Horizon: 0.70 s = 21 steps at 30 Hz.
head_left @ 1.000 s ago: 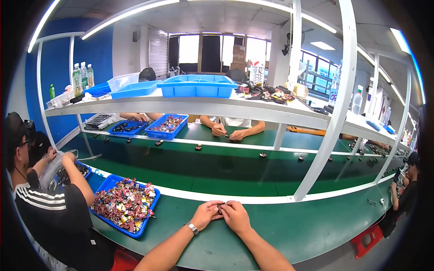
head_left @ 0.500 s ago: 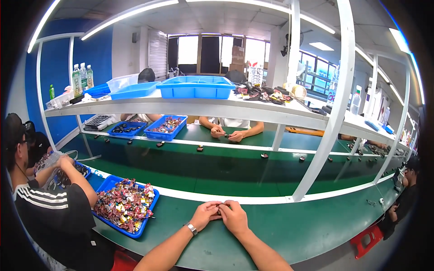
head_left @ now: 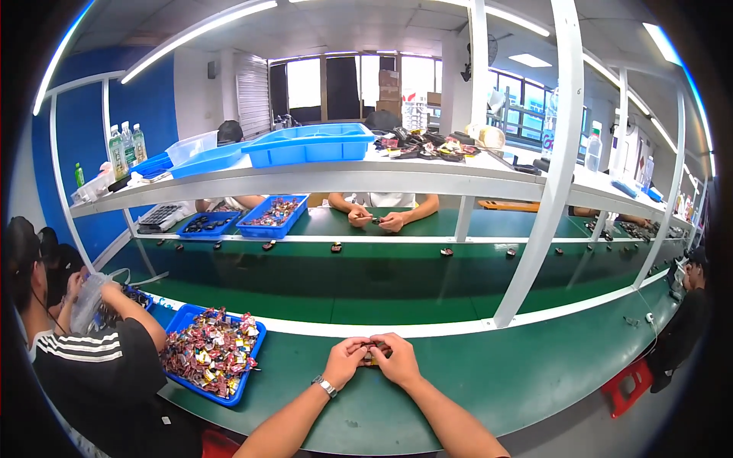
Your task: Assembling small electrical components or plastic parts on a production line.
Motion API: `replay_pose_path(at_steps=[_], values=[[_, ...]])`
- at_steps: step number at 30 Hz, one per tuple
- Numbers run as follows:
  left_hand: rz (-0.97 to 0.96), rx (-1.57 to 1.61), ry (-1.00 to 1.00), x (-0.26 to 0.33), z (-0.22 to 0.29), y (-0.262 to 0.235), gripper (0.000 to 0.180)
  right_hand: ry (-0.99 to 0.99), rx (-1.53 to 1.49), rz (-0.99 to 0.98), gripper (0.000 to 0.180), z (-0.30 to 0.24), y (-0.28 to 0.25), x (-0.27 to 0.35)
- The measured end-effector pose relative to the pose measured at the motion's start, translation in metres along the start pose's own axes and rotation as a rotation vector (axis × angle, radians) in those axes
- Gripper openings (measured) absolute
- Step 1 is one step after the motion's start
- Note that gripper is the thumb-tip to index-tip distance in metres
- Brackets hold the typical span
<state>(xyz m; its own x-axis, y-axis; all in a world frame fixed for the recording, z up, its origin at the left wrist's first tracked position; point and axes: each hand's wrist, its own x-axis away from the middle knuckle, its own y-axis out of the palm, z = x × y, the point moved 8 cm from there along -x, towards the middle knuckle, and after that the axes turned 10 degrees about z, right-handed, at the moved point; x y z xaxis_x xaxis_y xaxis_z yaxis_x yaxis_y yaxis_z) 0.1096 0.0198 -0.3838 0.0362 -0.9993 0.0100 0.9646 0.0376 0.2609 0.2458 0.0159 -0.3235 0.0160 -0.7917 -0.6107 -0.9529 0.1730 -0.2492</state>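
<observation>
Hands [head_left: 398, 362] shifted slightly; sm. part [head_left: 372, 355] held btwn them.

It's an assembly workshop — long green bench [head_left: 496, 366], blue tray [head_left: 198, 391] of small parts [head_left: 214, 347], workers [head_left: 92, 385] alongside.

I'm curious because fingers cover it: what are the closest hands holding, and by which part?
A small piece, held by the left hand and right hand together; which part they grip is hidden.
</observation>
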Motion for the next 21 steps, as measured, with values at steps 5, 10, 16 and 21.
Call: replay_pose_path(at_steps=[5,10,16,21], values=[[0.028,-0.08,0.046,-0.001,-0.004,-0.001,0.023,0.116,-0.045,0.0,0.02,0.005,-0.001,0.002],[0.033,-0.064,0.069,0.0,0.0,-0.003,0.022,0.125,-0.057,-0.011,0.02,0.004,0.0,0.002],[0.031,-0.075,0.076,0.004,0.009,0.01,0.025,0.207,-0.11,0.005,0.02,0.02,-0.005,0.001],[0.166,-0.088,0.236,-0.006,0.008,-0.016,0.026,0.355,-0.093,0.154,0.019,0.052,-0.025,-0.01]])
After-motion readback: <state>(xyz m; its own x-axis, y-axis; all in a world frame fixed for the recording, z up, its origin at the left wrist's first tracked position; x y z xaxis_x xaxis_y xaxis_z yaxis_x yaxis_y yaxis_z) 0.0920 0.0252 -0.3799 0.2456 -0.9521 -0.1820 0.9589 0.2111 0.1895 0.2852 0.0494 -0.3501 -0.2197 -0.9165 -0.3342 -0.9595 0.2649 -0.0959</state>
